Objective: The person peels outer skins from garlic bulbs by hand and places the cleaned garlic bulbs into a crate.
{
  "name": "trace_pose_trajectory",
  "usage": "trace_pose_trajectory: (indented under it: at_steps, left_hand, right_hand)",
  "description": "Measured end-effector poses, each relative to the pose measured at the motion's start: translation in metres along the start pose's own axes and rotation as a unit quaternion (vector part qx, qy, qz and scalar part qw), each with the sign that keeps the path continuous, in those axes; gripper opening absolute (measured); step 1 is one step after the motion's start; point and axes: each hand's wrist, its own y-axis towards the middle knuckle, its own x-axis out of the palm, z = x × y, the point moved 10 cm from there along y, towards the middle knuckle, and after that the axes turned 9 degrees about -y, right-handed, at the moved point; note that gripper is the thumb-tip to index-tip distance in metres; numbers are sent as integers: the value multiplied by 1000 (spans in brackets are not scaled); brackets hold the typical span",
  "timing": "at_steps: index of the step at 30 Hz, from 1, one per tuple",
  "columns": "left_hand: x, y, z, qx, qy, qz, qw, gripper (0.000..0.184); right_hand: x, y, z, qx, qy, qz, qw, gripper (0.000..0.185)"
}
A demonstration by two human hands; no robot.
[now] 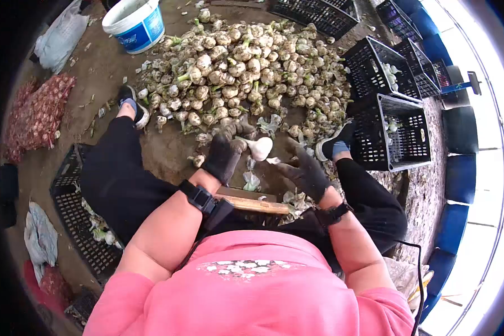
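A peeled white garlic bulb (261,148) is held by its stem in my left hand (225,154), which wears a dark, dirty glove. My right hand (306,175), gloved too, is just right of the bulb and apart from it, fingers spread. A small white scrap (273,161) shows by its fingertips; whether they touch it is unclear. Beyond both hands lies a large heap of soil-covered garlic bulbs (246,67). Loose peelings (251,181) are on the ground between my hands, and a wooden handle or bar (255,205) lies across near my lap.
Black crates (378,134) stand at the right, some holding white bulbs, with more behind. A white and blue bucket (134,28) is at the upper left. Red net sacks (39,115) lie far left. Another black crate (75,210) sits beside my left leg.
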Motion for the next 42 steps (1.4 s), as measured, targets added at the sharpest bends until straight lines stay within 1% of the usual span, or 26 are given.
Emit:
trace_pose_trajectory:
  at_steps: [3,4,6,7,9,10,11,13,15,16,17,18,21,22,23,24,26,29,31,32,34,36,38,39,41,42]
  left_hand:
    - [34,-10,-14,-99,55,-70,991,39]
    - [40,-10,-8,-65,51,-86,993,42]
    - [43,-12,-12,-79,-19,-94,992,46]
    - [38,-16,-21,-129,-80,-85,985,47]
    - [25,-16,-53,-128,72,-166,975,55]
    - [32,-25,-61,-177,36,-204,962,56]
    - [38,-36,-66,-227,0,-238,944,58]
    - [56,-46,-54,-215,23,-290,932,58]
    - [77,-55,-38,-96,122,-404,901,58]
    - [78,-56,-36,-45,165,-387,906,56]
    - [86,-70,-42,-172,16,-429,887,48]
    - [94,-64,-4,-97,114,-434,888,42]
    - [102,-80,8,-80,27,-504,860,33]
    - [99,-80,6,-105,5,-492,864,31]
    - [95,-79,3,-124,-16,-485,865,29]
    - [89,-77,-4,-129,-18,-477,869,29]
    - [82,-70,-20,-147,-53,-436,886,24]
    - [68,-46,-12,-97,-45,-343,933,21]
    - [55,-33,-10,-84,-9,-315,945,20]
    - [30,-19,-17,-49,1,-193,980,20]
    - [-14,-5,-16,-45,39,4,998,18]
    - [-33,-2,-28,-114,9,60,992,17]
    - [-46,-2,-52,-170,-30,103,979,22]
    - [-42,2,-56,-153,-41,88,983,28]
    - [-38,-18,-61,-333,-68,160,927,30]
    - [-47,-5,-56,-188,40,146,970,26]
  right_hand:
    - [32,14,-6,3,228,-15,973,45]
    - [39,8,-4,92,336,-42,936,35]
    - [9,22,22,10,205,-8,979,26]
    - [-10,31,61,97,278,0,956,16]
    - [-67,42,92,194,500,45,843,6]
    - [-123,60,98,64,533,92,839,15]
    - [-186,63,115,63,601,259,753,24]
    - [-271,61,136,11,545,392,741,22]
    - [-265,80,134,5,385,346,856,20]
    - [-242,95,119,20,182,330,926,21]
    - [-202,109,94,12,-61,298,952,23]
    - [-148,122,72,-12,-153,240,959,24]
    - [21,127,10,-87,-169,50,980,32]
    - [76,130,28,-122,-172,0,978,36]
    - [118,123,26,-30,-72,-62,995,41]
    - [153,119,1,-160,-172,-71,969,41]
    - [212,118,-23,-134,-215,-191,948,53]
    - [281,115,-42,-276,-322,-162,891,54]
    - [313,139,11,-173,-285,-213,918,54]
    - [317,145,38,-120,-266,-234,927,54]
    - [266,158,19,-71,-187,-220,955,52]
    - [212,163,48,52,43,-139,988,43]
    - [169,147,56,172,259,-129,942,31]
    - [150,142,80,69,228,-103,966,26]
    - [106,110,45,173,432,-103,879,32]
    - [88,100,40,149,418,-107,890,34]
